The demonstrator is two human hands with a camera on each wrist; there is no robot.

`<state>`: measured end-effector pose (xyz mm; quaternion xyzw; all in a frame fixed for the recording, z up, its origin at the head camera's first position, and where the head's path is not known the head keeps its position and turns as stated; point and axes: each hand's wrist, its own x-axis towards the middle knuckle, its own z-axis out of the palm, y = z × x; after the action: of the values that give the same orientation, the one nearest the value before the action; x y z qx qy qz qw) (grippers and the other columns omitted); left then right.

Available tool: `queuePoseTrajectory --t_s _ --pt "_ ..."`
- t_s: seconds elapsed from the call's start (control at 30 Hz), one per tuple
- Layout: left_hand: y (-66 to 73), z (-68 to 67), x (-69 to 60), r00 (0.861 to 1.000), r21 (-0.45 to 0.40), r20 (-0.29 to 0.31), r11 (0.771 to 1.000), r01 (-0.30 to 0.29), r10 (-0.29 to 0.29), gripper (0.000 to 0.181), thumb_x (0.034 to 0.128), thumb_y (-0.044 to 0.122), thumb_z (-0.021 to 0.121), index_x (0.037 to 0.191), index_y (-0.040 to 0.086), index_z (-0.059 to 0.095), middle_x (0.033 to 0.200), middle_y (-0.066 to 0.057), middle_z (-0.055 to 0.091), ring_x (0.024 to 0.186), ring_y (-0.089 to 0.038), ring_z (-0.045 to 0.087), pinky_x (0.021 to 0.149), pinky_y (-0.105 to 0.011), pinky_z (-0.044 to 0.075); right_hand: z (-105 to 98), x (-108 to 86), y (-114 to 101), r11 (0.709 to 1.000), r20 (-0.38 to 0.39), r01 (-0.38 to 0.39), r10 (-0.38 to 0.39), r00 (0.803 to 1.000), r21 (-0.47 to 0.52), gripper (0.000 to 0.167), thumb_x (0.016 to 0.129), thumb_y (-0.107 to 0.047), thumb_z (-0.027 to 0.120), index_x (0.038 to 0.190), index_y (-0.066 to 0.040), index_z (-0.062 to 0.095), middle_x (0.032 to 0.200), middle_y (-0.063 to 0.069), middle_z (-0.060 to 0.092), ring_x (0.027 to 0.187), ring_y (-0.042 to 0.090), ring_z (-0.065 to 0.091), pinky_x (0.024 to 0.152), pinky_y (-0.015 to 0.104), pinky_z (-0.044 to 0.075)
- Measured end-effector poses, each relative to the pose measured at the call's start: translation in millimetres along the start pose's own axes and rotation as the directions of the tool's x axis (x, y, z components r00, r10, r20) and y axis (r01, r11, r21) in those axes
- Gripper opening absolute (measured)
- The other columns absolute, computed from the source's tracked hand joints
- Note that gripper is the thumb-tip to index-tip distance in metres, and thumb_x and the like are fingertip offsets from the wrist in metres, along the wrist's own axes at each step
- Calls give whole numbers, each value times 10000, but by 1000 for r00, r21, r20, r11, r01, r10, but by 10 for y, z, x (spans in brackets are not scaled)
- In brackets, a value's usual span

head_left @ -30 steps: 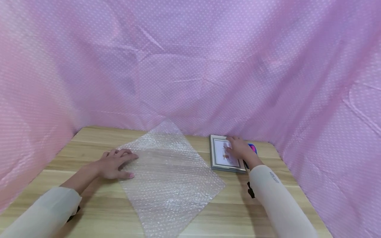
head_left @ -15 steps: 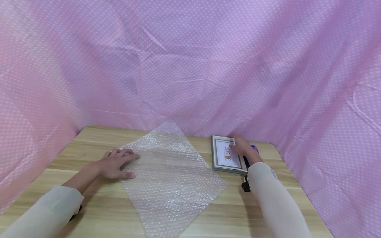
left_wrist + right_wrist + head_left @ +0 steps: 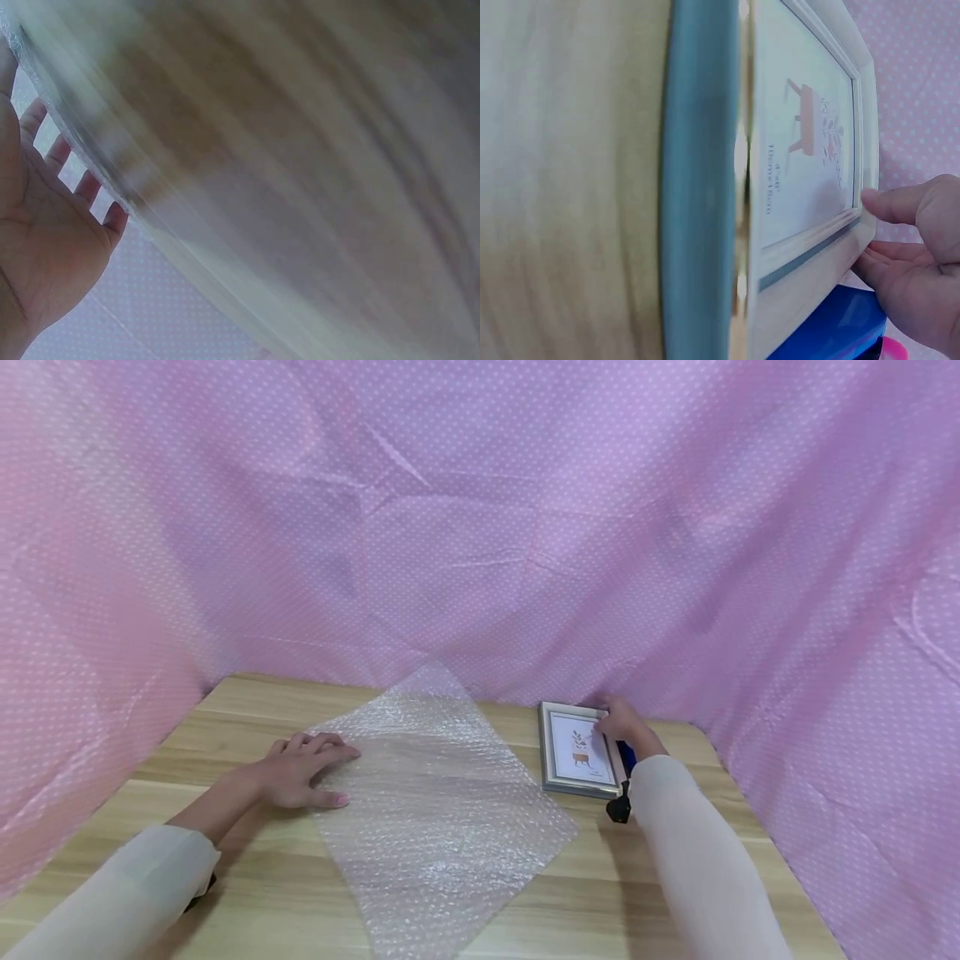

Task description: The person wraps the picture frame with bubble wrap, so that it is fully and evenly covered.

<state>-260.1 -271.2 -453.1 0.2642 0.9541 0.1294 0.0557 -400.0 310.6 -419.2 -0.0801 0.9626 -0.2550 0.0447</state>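
Note:
A clear sheet of bubble wrap (image 3: 442,793) lies turned like a diamond on the wooden table. My left hand (image 3: 296,774) rests on its left corner, fingers spread; the left wrist view shows the palm and relaxed fingers of that hand (image 3: 52,225). At the right, a silver picture frame (image 3: 581,750) with a plant drawing lies face up. My right hand (image 3: 630,727) grips its far right corner. In the right wrist view the thumb of my right hand (image 3: 922,255) is on the border of the picture frame (image 3: 817,266), the fingers against its outer side.
A blue object (image 3: 627,756), partly hidden by my right hand and sleeve, lies beside the picture frame; the right wrist view shows it as blue (image 3: 832,326) with a pink part. Pink dotted cloth (image 3: 480,527) hangs behind and beside the wooden table (image 3: 262,877).
My right hand has shifted from over the picture to its far right corner and now grips it there. The left hand stays on the bubble wrap. The whole head view has drifted slightly.

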Motion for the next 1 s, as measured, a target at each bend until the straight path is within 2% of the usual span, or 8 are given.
queuePoseTrajectory --t_s 0.13,0.27,0.5,0.67,0.87,1.0 --pt "11 2 17 1000 1 -1 1000 1 -1 868 877 756 586 1560 246 426 1555 -144 381 1330 -462 354 989 -743 285 35 23 0 995 7 -79 79 997 68 680 862 70 636 1486 138 374 1459 373 447 1331 517 452 1101 561 421" --pt "13 6 23 1000 0 -12 1000 -4 4 863 876 740 605 1553 232 438 1546 -155 392 1318 -467 365 980 -730 294 107 30 -4 980 -2 -113 115 993 162 636 878 65 671 1458 136 421 1404 379 490 1251 487 527 1040 529 486" --pt "-33 30 40 1000 -4 -24 1000 -14 14 860 870 737 616 1548 236 449 1542 -157 401 1316 -464 365 967 -703 304 213 74 48 917 4 -135 145 989 374 672 919 79 665 1510 119 346 1427 381 453 1248 484 537 1049 524 487" --pt "-47 23 45 1000 3 -12 1000 -6 6 868 868 748 608 1553 242 438 1545 -152 394 1321 -465 357 969 -716 297 258 105 61 886 -4 -168 188 982 433 647 927 53 680 1499 111 384 1386 342 502 1181 415 583 1012 481 521" --pt "-39 16 41 1000 4 1 1000 8 -8 884 865 760 599 1560 243 425 1559 -155 382 1334 -467 347 984 -735 285 276 140 58 857 -3 -206 235 972 472 615 932 69 646 1479 137 374 1412 346 478 1228 419 547 1054 486 489" --pt "-21 4 43 1000 -4 -3 1000 5 -5 870 872 745 605 1559 242 427 1559 -157 380 1339 -470 340 989 -747 279 263 162 68 815 28 -214 236 971 538 648 929 101 612 1490 159 294 1437 358 424 1248 401 508 1063 461 477"
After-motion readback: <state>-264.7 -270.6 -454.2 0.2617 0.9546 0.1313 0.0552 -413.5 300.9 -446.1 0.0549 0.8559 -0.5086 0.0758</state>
